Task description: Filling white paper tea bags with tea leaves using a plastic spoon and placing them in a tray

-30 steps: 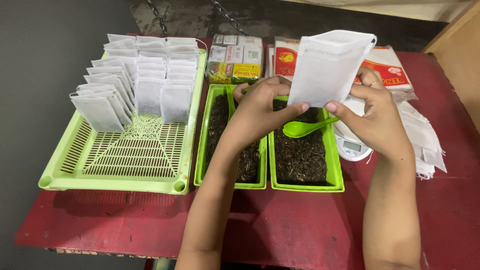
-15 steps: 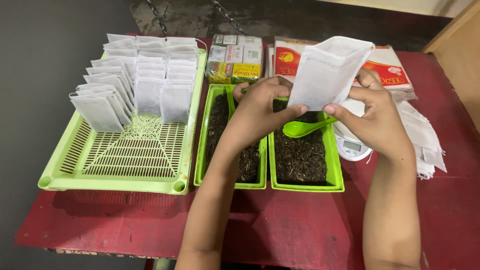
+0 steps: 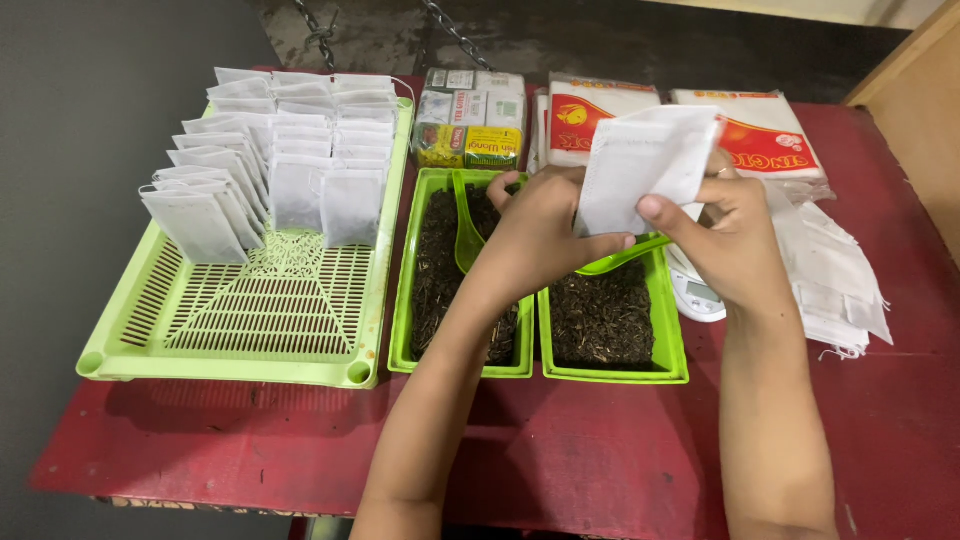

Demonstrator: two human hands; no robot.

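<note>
Left hand [image 3: 545, 225]: fingers pinch the lower left edge of a white sachet [image 3: 645, 165], held above the two small trays.
Right hand [image 3: 730, 235]: thumb and fingers clasp the sachet's right side — both hands share it.
Green scoop [image 3: 625, 255]: lies across the right small tray [image 3: 665, 330] under the hands; whether a finger grips it cannot be told.
Left small tray [image 3: 405, 300]: dark loose tea, a second green spoon [image 3: 465, 225] resting inside.
Slotted tray [image 3: 260, 320]: rows of upright filled sachets [image 3: 275, 160] at its far end.
Scale [image 3: 695, 295]: just right of the trays — partly hidden.
Table [image 3: 580, 450]: red.
</note>
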